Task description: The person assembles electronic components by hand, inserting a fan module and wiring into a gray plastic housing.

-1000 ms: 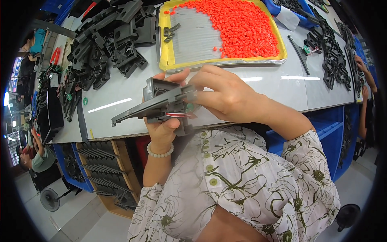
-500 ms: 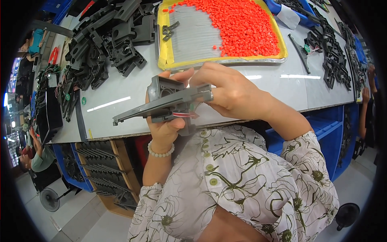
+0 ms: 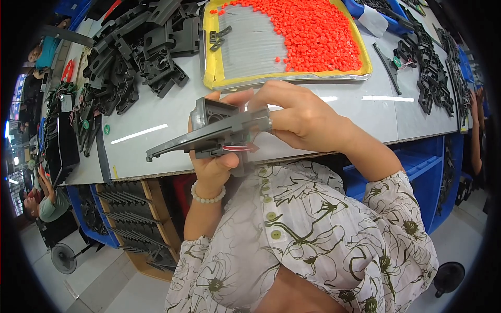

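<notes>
Above the table's near edge, my left hand is wrapped round a dark grey plastic housing. A long thin arm of it points to the left, and a box-like piece with a round opening sits on its far side. Short red and white wires come out near my left thumb. My right hand is bent in at the housing's right end, fingers curled together. Its fingertips are hidden behind that end, so what they pinch does not show.
Beyond my hands lies a yellow-edged tray with many small red plastic pieces. Dark plastic parts are heaped at the left, and more parts lie at the right. Below the table stand a divided crate and blue bins.
My right hand has shifted very slightly at the housing's right end. The left hand and the housing stay nearly where they were.
</notes>
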{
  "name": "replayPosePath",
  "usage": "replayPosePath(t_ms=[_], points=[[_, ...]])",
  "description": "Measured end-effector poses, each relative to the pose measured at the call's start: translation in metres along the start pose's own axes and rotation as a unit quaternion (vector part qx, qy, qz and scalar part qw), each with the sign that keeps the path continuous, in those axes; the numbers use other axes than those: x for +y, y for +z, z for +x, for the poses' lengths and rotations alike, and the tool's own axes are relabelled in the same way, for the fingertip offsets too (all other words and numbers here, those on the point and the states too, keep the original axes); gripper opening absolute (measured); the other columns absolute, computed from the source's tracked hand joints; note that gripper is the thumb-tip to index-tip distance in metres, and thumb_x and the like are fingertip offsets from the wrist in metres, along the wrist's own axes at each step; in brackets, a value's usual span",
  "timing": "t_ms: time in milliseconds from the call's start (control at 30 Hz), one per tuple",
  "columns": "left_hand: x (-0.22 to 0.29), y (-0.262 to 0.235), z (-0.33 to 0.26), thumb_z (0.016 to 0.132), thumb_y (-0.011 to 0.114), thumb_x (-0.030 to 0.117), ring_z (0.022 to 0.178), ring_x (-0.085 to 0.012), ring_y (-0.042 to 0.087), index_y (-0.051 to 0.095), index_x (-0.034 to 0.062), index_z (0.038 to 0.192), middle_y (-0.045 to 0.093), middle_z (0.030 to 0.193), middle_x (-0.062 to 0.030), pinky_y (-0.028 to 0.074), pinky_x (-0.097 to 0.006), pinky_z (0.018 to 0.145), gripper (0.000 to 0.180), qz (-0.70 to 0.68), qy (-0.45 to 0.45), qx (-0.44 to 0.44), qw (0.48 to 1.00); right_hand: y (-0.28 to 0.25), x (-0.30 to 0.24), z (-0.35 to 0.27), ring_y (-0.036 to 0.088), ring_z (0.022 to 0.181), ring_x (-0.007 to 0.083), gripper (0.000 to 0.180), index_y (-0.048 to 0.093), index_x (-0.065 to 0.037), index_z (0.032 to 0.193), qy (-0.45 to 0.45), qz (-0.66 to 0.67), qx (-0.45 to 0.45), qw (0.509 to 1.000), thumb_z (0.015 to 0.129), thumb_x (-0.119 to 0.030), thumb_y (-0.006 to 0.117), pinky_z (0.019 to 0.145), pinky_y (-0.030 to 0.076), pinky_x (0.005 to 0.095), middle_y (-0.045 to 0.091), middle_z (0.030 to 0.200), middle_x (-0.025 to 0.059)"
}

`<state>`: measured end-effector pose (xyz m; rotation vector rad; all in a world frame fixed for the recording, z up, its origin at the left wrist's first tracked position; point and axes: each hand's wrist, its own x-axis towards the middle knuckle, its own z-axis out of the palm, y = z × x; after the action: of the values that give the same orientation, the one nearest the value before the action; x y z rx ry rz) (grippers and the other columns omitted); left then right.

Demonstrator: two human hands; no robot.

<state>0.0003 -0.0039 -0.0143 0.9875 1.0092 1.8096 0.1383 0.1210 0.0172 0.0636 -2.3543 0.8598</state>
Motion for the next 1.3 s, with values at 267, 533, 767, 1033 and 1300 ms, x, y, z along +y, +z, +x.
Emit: replayPosePath(t_ms=[267,533,767,1033,1300], points=[[-0.001,0.007,-0.002,0.062,0.077,0.047,0.117,-0.0323,0.046,0.030,0.0005,0.132,0.046,0.124,-0.0250,0.040,-0.042,0.097,0.096,0.006,0.020,0.026,0.999,0.015,-0.001,-0.006,0.054,0.075,0.0244,0.024,0.060,-0.001,0.084,-0.039,-0.050,0.050,0.997,0.060,0.002,0.062,0.063,0.046,0.0339,0.055,0.086,0.0089],[-0.001,0.009,-0.004,0.061,0.077,0.050,0.120,-0.0367,0.043,0.027,0.0022,0.133,0.044,0.125,-0.0247,0.028,-0.050,0.105,0.100,-0.107,-0.014,0.080,0.991,0.022,0.000,-0.008,0.053,0.073,0.0225,0.033,0.063,-0.003,0.094,-0.033,-0.034,0.074,0.996,0.061,0.004,0.063,0.062,0.045,0.0334,0.056,0.083,0.0063],[0.000,0.003,-0.003,0.066,0.077,0.044,0.120,-0.0365,0.042,0.027,0.0036,0.133,0.044,0.125,-0.0242,0.029,-0.048,0.105,0.093,-0.090,0.014,0.021,0.996,0.016,-0.003,-0.008,0.055,0.071,0.0219,0.028,0.062,-0.002,0.090,-0.005,-0.002,0.104,0.995,0.063,0.002,0.066,0.061,0.045,0.0319,0.058,0.082,0.0059],[0.005,0.008,-0.005,0.078,0.067,0.027,0.119,-0.0357,0.043,0.028,0.0007,0.131,0.047,0.122,-0.0184,0.033,-0.044,0.102,0.071,-0.026,0.032,0.007,0.999,0.013,-0.006,-0.004,0.056,0.071,0.0223,0.025,0.061,-0.001,0.086,-0.023,-0.017,0.066,0.997,0.061,0.003,0.066,0.060,0.047,0.0320,0.059,0.082,0.0069],[0.003,0.009,-0.006,0.076,0.066,0.026,0.120,-0.0357,0.042,0.031,0.0033,0.130,0.048,0.118,-0.0172,0.034,-0.046,0.102,0.068,-0.114,0.015,0.026,0.993,0.017,-0.007,-0.009,0.056,0.071,0.0228,0.026,0.061,0.000,0.086,-0.033,0.000,0.098,0.995,0.060,0.002,0.067,0.059,0.046,0.0316,0.059,0.082,0.0078]])
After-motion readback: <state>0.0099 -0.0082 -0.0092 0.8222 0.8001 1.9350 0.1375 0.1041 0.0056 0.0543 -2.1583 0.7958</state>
